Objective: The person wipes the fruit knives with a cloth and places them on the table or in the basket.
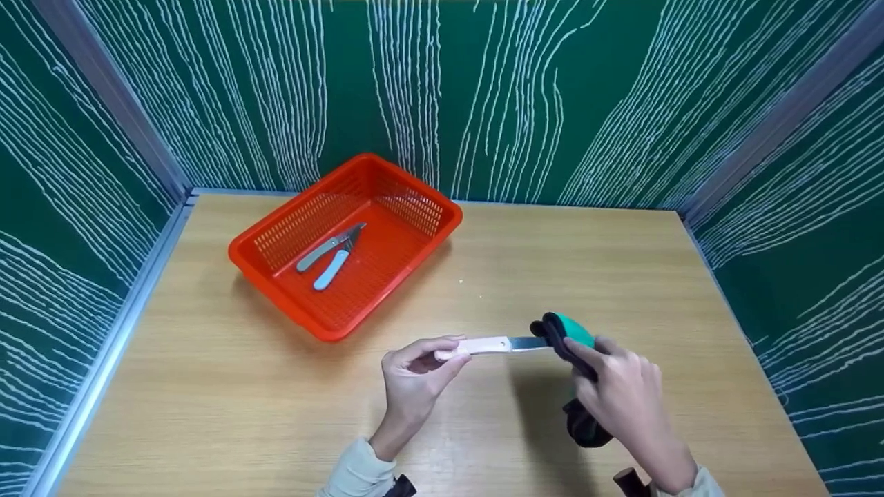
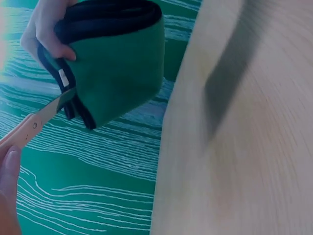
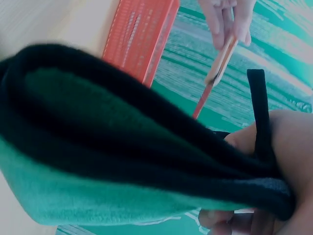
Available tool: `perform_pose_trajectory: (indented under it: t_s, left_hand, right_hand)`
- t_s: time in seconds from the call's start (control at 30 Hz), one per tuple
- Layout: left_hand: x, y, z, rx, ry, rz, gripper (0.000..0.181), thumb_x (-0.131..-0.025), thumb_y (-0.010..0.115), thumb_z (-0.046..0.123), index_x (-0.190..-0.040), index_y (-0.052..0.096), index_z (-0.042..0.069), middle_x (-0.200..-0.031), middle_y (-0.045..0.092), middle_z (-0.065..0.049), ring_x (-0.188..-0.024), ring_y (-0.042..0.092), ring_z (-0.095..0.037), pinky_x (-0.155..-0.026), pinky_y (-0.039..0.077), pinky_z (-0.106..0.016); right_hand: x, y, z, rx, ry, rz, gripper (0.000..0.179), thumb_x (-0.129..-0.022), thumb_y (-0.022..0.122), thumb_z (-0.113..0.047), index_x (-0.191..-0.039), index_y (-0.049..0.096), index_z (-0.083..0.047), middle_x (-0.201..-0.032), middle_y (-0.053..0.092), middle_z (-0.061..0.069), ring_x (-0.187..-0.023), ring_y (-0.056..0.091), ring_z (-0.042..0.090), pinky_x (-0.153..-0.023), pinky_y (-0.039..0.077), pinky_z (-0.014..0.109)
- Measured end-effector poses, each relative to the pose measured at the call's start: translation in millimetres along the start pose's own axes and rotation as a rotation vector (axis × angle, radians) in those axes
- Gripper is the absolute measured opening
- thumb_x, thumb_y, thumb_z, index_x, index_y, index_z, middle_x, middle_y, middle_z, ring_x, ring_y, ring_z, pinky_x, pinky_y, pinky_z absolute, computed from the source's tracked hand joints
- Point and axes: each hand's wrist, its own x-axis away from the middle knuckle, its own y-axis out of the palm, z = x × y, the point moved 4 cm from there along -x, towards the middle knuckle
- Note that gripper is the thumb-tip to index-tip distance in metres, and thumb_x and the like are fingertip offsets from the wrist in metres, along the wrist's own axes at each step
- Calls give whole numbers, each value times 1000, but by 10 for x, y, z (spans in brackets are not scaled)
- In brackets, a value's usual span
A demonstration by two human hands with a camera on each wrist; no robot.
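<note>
My left hand (image 1: 414,379) pinches the end of the pale pink handle of a small knife (image 1: 476,346) between thumb and fingers. Its blade (image 1: 528,343) points right, and the tip is hidden at the cloth. A folded green cloth (image 2: 117,73) with black edging is gripped in my right hand (image 1: 621,393), thumb on one side and fingers on the other. In the right wrist view the cloth's black-edged folds (image 3: 98,112) fill the front, with the knife handle (image 3: 222,61) behind them. Both hands are raised over the wooden table.
An orange-red plastic basket (image 1: 414,266) with slotted walls stands at the back left of the table (image 1: 587,262). Inside it lie two knives with pale handles, one knife (image 1: 318,254) crossing the other knife (image 1: 332,269). Green panels (image 1: 463,90) with white wavy lines enclose the table.
</note>
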Motion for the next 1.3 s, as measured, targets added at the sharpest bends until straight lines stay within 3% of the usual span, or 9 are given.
perform_pose_trajectory:
  t_s: [0.17,0.43,0.63,0.7,0.83,0.97,1.07,1.2,1.3]
  left_hand:
    - [-1,-49,-28,-29,-1,8,22,-69,77,-13,-89,70,-7,-87,71,-19,-69,67,-15,-54,57,-28]
    - [17,-47,-22,-26,-36,-18,23,-68,76,-15,-89,69,-9,-86,70,-20,-71,67,-16,-56,57,-31]
    - [-17,37,121,-24,-115,-39,19,-67,76,-17,-83,66,-13,-85,69,-25,-71,67,-17,-57,57,-26]
    - [-21,55,136,-26,-148,-39,18,-67,76,-16,-81,67,-13,-84,69,-25,-71,67,-17,-57,56,-25]
    - [14,63,30,-28,-179,-28,17,-67,78,-14,-80,68,-10,-85,70,-22,-71,68,-18,-57,56,-26]
    - [54,77,-102,-7,-180,-17,17,-67,80,-10,-80,70,-6,-86,71,-18,-70,67,-16,-57,56,-24]
    - [55,108,-120,41,-145,-24,16,-67,81,-7,-78,68,-8,-86,70,-21,-73,68,-19,-58,57,-25]
    - [46,134,-109,107,-105,-38,16,-68,80,-7,-77,67,-10,-87,69,-24,-78,70,-26,-61,57,-27]
    - [48,125,-99,130,-81,-42,15,-68,79,-9,-77,67,-10,-88,69,-24,-79,70,-29,-61,58,-28]
  right_hand:
    - [-2,-53,120,-8,54,27,37,-63,59,1,-94,77,-8,-58,32,-7,-43,23,5,-36,21,22]
    - [-116,-194,178,-24,157,55,31,-69,60,0,-95,76,-3,-56,29,-4,-42,21,8,-36,19,24]
    - [-174,-278,81,-34,188,123,32,-67,60,0,-92,77,-8,-55,27,-6,-43,21,9,-38,17,25]
    - [-183,-287,20,-39,182,125,32,-67,61,-1,-93,77,-9,-56,28,-7,-43,21,8,-38,17,25]
    - [-193,-276,-131,-55,135,114,33,-66,61,-1,-94,77,-9,-56,31,-8,-42,23,7,-37,19,23]
    - [-177,-209,-304,-60,43,90,37,-62,63,-1,-96,76,-8,-60,48,-3,-43,33,6,-36,28,23]
    - [-151,-116,-406,-50,-11,21,39,-60,64,0,-97,76,-8,-64,52,-2,-43,36,7,-37,30,23]
    - [-106,-4,-461,-22,-37,-76,39,-59,68,-2,-97,76,-10,-63,39,-8,-43,30,7,-37,25,21]
    - [-78,33,-456,-11,-49,-88,39,-59,69,-4,-97,76,-11,-64,35,-9,-43,29,8,-36,23,21]
